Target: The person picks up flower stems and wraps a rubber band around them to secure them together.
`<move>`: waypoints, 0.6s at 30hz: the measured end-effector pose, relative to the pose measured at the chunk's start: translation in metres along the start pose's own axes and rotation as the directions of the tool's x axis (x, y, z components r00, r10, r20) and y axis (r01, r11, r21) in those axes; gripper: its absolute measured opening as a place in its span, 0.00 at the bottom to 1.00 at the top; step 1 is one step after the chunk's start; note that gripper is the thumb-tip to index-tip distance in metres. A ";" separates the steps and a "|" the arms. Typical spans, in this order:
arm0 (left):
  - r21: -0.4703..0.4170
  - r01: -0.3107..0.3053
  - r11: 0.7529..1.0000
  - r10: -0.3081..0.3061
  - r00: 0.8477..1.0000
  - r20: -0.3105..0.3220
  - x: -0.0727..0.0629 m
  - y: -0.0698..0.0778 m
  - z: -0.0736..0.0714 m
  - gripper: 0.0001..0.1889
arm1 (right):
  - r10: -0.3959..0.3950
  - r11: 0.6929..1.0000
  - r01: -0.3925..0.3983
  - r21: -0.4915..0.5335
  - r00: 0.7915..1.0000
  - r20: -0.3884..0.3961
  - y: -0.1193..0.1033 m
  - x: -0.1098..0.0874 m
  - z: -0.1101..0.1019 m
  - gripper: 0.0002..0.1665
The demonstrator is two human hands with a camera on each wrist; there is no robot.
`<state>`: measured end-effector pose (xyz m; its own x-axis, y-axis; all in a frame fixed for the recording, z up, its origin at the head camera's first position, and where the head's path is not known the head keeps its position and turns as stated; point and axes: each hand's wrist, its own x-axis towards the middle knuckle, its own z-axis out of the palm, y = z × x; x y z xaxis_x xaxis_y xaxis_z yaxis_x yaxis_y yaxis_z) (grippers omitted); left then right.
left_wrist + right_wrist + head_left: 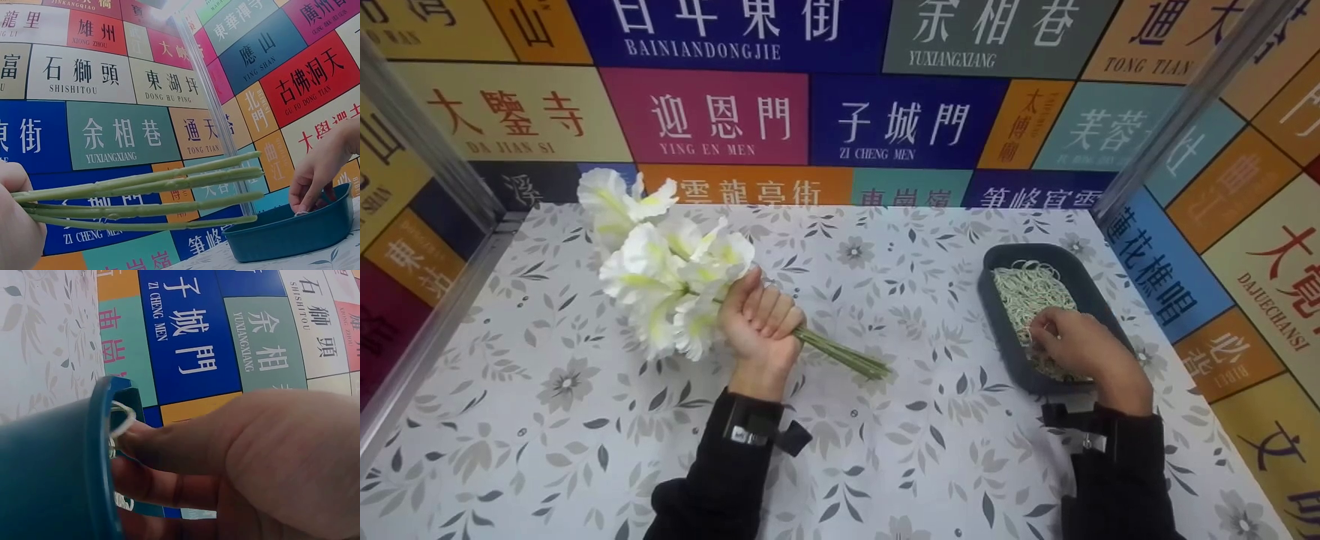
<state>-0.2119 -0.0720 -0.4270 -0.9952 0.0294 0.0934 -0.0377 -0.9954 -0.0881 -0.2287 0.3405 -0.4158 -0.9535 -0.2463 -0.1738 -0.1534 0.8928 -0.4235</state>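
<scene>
Several white flowers (634, 270), probably light and crushable, are clasped at left by the left hand (761, 315), sensibly around stiff-looking stems (844, 353); inside the tray (281, 242) at right, a pale, likely stretchy loop (133, 415) is pinched by the right hand (1080, 343).

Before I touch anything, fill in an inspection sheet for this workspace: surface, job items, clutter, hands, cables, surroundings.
Surface: white tabletop with gray flower-and-leaf print.
Job items: bunch of white flowers with yellow-green markings and green stems; dark blue-green tray of pale rubber bands.
Clutter: nothing seen.
Left hand: grips the stems just below the blooms, cut ends jutting out rightward.
Right hand: reaches into the tray, at the rubber bands; whether it pinches one is unclear.
Cables: nothing seen.
Surroundings: multicolored wall panels bearing Chinese characters.
</scene>
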 end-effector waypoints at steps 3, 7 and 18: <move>0.000 0.000 1.000 0.000 1.000 0.001 0.000 0.000 0.000 0.25 | 0.048 0.999 -0.049 -0.010 0.998 -0.047 0.000 -0.001 -0.003 0.14; -0.003 0.006 1.000 -0.006 1.000 0.000 0.000 0.000 0.001 0.26 | 0.070 0.998 -0.070 -0.002 0.994 -0.087 -0.001 -0.001 -0.006 0.13; 0.007 0.007 1.000 -0.007 1.000 0.011 -0.001 0.000 0.001 0.25 | 0.053 0.999 -0.052 0.006 0.992 -0.117 -0.001 0.002 -0.006 0.09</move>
<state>-0.2113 -0.0723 -0.4259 -0.9939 0.0351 0.1046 -0.0437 -0.9958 -0.0806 -0.2316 0.3415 -0.4104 -0.9840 -0.1534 -0.0910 -0.1020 0.9023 -0.4188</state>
